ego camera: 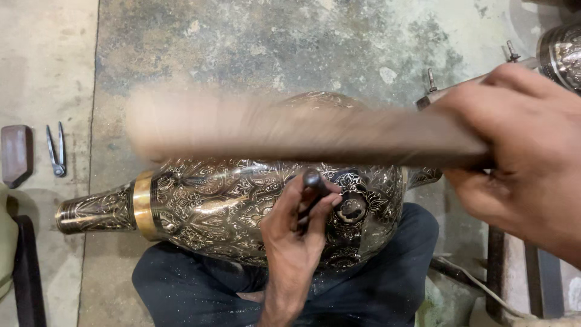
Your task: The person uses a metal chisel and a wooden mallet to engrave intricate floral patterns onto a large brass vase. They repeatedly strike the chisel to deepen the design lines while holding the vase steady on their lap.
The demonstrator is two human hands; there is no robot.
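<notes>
Vase (230, 206) on lap, dividers (57, 150) left

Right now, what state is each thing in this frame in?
Vase: lying on its side across the lap, engraved.
Punch: upright, tip on vase, held by left hand.
Stick: motion-blurred, gripped by right hand.
Dividers: on the floor, legs nearly closed.

Open floor (254, 42) was left beyond the engraved vase (212, 206). Above the vase, passage was barred by the blurred wooden stick (290, 130). Left of its neck, small pliers (57, 151) and a dark block (15, 154) were laid; right of it, room was narrowed by metal parts (544, 54).
</notes>
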